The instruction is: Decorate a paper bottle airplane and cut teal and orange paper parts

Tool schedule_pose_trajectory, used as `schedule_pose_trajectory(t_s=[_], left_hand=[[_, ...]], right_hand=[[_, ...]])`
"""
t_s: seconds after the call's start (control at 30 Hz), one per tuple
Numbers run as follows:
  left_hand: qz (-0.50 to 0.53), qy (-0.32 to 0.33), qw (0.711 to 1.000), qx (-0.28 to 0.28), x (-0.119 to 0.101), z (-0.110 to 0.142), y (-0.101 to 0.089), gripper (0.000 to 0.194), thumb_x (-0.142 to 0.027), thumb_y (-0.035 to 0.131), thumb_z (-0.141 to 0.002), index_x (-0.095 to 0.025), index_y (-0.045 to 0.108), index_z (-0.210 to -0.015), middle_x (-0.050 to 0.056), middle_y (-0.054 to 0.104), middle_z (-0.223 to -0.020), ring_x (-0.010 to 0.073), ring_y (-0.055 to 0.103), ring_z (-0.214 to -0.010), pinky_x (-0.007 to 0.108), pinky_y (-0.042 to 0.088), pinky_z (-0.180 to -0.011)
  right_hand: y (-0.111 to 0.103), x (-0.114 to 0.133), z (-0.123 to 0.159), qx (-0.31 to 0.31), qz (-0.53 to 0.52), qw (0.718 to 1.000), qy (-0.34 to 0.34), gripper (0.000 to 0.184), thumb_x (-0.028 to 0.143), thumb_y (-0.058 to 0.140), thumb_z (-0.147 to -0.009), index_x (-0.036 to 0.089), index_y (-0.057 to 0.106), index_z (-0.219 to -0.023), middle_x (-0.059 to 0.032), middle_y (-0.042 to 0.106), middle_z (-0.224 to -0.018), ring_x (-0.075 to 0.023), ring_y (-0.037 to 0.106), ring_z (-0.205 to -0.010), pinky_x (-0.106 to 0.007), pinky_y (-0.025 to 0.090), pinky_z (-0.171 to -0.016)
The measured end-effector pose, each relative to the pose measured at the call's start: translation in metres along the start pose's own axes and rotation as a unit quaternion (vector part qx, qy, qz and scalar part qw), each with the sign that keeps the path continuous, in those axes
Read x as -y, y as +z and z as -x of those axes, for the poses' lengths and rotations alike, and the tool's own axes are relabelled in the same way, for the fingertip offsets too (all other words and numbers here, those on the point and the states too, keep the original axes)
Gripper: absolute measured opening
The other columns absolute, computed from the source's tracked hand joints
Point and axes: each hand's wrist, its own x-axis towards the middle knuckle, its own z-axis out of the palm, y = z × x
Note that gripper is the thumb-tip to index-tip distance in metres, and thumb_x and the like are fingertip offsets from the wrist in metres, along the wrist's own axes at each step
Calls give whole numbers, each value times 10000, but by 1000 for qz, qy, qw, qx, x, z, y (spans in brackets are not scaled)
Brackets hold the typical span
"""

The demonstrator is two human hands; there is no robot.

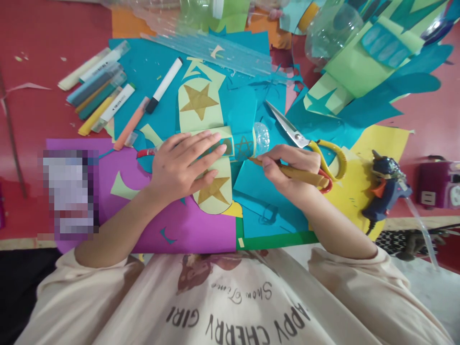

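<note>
Scissors beside right fingers, glue gun farther right.

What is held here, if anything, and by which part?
The right hand holds a brown marker near its tip. The left hand lies palm-down over green paper, with no grip visible.

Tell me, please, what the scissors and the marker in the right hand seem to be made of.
Scissors: silvery shine suggests polished metal blades; smooth, evenly coloured yellow and red handles look like plastic. Marker: smooth, even mustard barrel, probably plastic, though partly hidden.
</note>
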Motion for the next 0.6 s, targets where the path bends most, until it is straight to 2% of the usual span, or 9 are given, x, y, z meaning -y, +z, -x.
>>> schedule_pose_trajectory(t_s=[0.4, 0.6], left_hand=[[-47, 9, 999, 7, 0, -2, -1, 405, -376, 456, -989, -230, 516, -1361, 96, 689, -1305, 225, 650, -1228, 356, 506, -1009], [-40, 21, 999, -9, 0, -3, 0, 397, -350, 487, -980, -182, 542, -1335, 129, 699, -1277, 241, 658, -1213, 359, 509, -994]], right_hand=[[-4, -1, -1, 12, 26, 1000, -4, 275, 217, 539, -887, 213, 553, -613, 51, 551, -498, -68, 486, -422, -196, 398, -403], [-3, -2, -1, 0, 8, 1000, -11, 234, 173, 563, -866, 203, 566, -634, 50, 592, -528, -58, 518, -429, -174, 416, -412]])
